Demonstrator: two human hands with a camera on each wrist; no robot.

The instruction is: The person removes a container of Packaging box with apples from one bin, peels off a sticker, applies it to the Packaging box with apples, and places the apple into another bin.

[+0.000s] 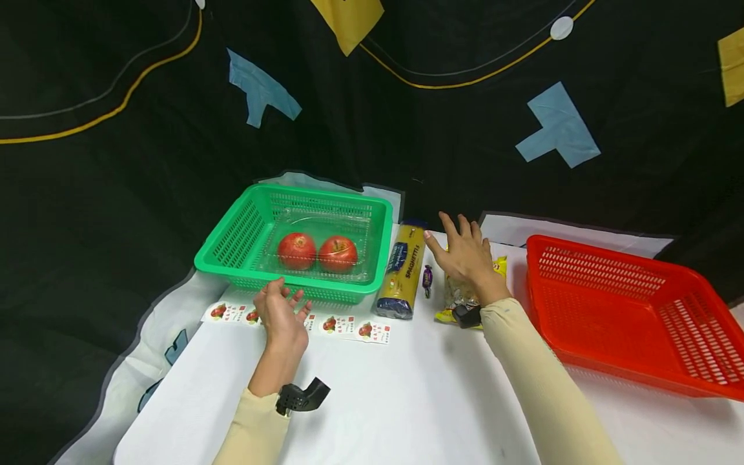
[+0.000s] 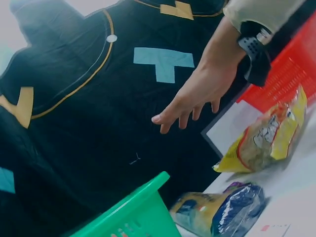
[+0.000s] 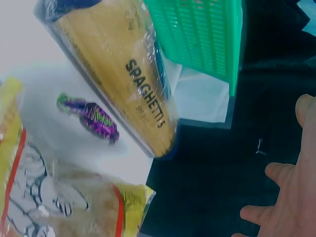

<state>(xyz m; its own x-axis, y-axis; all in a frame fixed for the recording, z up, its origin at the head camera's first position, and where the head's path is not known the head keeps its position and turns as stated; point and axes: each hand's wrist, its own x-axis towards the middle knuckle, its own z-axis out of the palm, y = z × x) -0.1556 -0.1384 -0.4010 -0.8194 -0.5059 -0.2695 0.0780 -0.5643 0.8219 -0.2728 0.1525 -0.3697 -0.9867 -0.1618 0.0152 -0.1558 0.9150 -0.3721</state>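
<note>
My left hand (image 1: 281, 316) is at the near side of a green basket (image 1: 385, 242), fingers loosely bent and holding nothing; whether they touch the rim cannot be told. Two red apples (image 1: 297, 250) sit inside the basket with a clear plastic container (image 1: 325, 219). Over a yellow-ended clear bag (image 1: 456, 297) hovers my right hand (image 1: 465, 258), its fingers spread and holding nothing. Left of it lie a spaghetti pack (image 1: 414, 258) and a small purple-wrapped candy (image 1: 427, 281). The right wrist view shows the bag (image 3: 64, 202) apart from the right hand (image 3: 291, 197).
A red basket (image 1: 610, 252) stands at the right of the white table (image 1: 407, 387). Paper labels with red fruit pictures (image 1: 372, 331) lie in front of the green basket. Behind the table hangs a dark cloth (image 1: 436, 142) with blue and yellow patches.
</note>
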